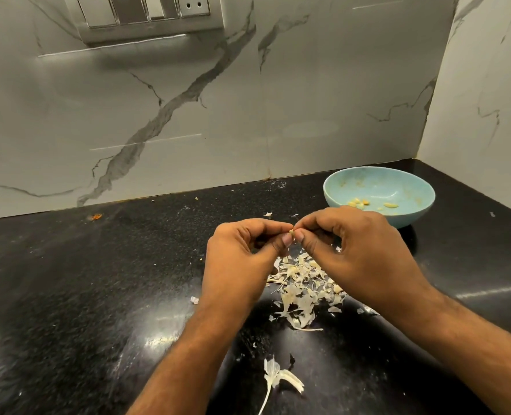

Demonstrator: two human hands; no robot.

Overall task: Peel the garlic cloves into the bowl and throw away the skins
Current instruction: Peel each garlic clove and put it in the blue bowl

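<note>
Nearest scrap: a garlic stalk (pixel 273 377) with papery white skin fanned around it lies on the black counter (pixel 83 280), near edge, between the two forearms.
Skin heap: a loose pile of skins (pixel 300 287) sits on the counter just below and partly under the hands, with stray flakes scattered around it.
Left hand: the left hand (pixel 242 253) is curled, thumb and forefinger tips closed on the left side of a garlic clove (pixel 291 232).
Right hand: the right hand (pixel 359 244) is curled the same way, thumb and forefinger pinching the clove from the right; both hands meet above the pile.
Clove: only a sliver of it shows between the fingertips, so I cannot tell how much skin remains on it.
Bowl: a pale blue bowl (pixel 378 194) stands far right, near the wall corner, just beyond the right hand, holding a few peeled cloves (pixel 359 202).
Step in hand: judging by the grip, this is the stripping of one clove, with several already done.
Doing it well: hold the clove steady with one pinch and pull the skin away with the other, keeping the work over the pile so flakes fall together.
Caution: the bare clove is small and likely slippery; carry it right over the bowl's rim before letting go, and keep skins out.
Left to do: the skins on the counter are not yet thrown away.
</note>
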